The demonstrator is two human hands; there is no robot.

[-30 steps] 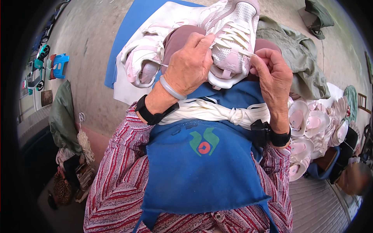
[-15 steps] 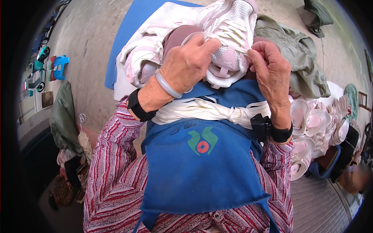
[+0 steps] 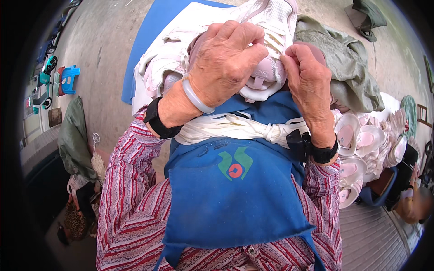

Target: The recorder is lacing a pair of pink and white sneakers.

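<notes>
On my lap lies a white and pink sneaker (image 3: 264, 68), its tongue and heel opening toward me. A white shoelace (image 3: 273, 41) runs in crossed rows over its upper. My left hand (image 3: 229, 61), closed, covers the shoe's left side and pinches the lace; the fingertips are partly hidden behind the knuckles. At the right edge of the eyelets, my right hand (image 3: 307, 74) pinches with thumb and forefinger on the lace. A second white and pink sneaker (image 3: 151, 72) lies to the left. Across my blue apron (image 3: 235, 203) stretches a bundle of white shoelaces (image 3: 239, 128).
Stacked white and pink shoes (image 3: 361, 140) stand at the right, near a seated person (image 3: 409, 198). Grey-green cloth (image 3: 339, 67) lies beyond my right hand. A blue stool (image 3: 69, 80) stands far left, above a green cover (image 3: 74, 135). Another person is at lower left.
My left hand has risen slightly and turned, now covering more of the shoe. The lace loop beside it no longer shows. My right hand has shifted a little to the left.
</notes>
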